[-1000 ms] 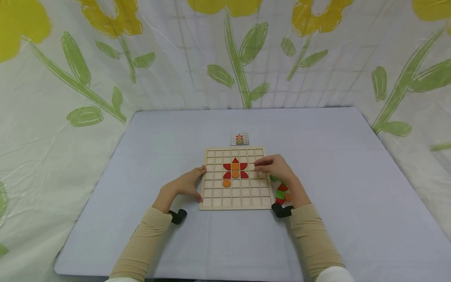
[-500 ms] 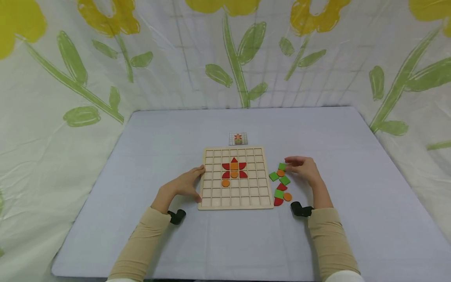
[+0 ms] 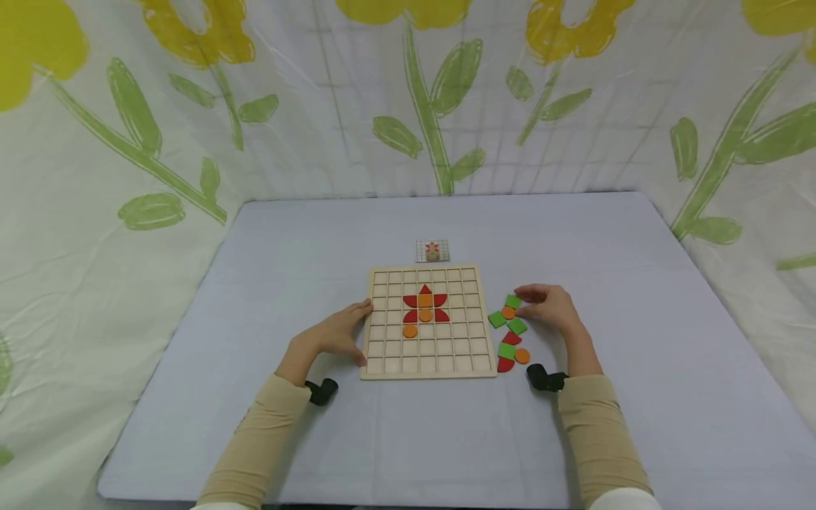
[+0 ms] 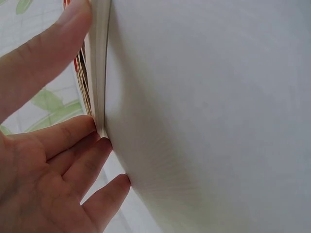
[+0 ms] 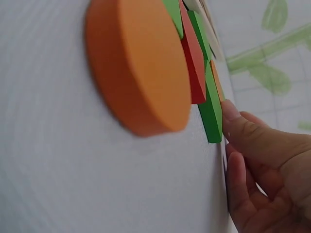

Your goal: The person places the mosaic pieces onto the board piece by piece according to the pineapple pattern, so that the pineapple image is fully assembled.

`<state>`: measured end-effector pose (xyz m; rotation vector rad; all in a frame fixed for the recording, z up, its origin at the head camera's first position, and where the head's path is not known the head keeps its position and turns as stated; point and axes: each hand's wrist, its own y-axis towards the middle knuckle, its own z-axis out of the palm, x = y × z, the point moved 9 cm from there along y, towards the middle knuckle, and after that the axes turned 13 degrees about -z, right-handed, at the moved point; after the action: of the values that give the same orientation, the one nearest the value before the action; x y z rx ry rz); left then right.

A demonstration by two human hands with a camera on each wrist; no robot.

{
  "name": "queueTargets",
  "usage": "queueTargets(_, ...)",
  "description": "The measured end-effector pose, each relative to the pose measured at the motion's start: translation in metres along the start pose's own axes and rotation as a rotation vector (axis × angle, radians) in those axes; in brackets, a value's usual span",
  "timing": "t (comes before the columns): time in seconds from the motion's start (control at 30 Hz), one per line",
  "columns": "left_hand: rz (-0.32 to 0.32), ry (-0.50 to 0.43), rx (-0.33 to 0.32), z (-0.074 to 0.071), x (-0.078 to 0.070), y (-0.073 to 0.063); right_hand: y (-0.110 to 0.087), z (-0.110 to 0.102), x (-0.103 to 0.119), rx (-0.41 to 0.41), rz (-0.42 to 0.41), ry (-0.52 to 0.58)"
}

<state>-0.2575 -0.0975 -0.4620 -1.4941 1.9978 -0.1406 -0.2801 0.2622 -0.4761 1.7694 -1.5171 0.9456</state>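
Observation:
My left hand (image 3: pixel 334 333) rests along the left edge of a wooden grid board (image 3: pixel 455 347), thumb at the near corner, fingers straight against its side. On the board lie a red triangle (image 3: pixel 425 290), red quarter-round pieces (image 3: pixel 442 316), an orange square (image 3: pixel 425 302) and orange discs (image 3: pixel 410 331). My right hand (image 3: pixel 550 306) is at loose pieces right of the board, thumb and fingers apart. Its fingertips are by a green square (image 3: pixel 513 300), its thumb at the edge of an orange disc (image 3: pixel 508 312); the right wrist view shows the thumb (image 5: pixel 252 136) there.
Nearer me lie more green squares (image 3: pixel 517 326), red pieces (image 3: pixel 506 365) and another orange disc (image 3: pixel 522 355). Behind the board sits a small pattern card (image 3: pixel 432 250). The table (image 3: pixel 306 255) has a pale cover, with a flower-print curtain (image 3: pixel 287 142) behind.
My right hand has left the board's right side for the loose pieces, and its thumb has since moved down to the orange disc. My left hand stays at the board's edge.

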Motion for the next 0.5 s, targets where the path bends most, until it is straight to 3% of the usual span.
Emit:
queueTargets(0.2,-0.01,-0.007,0.0,0.0002,0.0008,0.0,0.0021,-0.0011,0.0001,-0.031,-0.008,-0.055)
queueTargets(0.5,-0.014,-0.008,0.004,0.0012,0.0012,0.0003,0.0015,-0.0034,0.0007,-0.046,-0.003,-0.042)
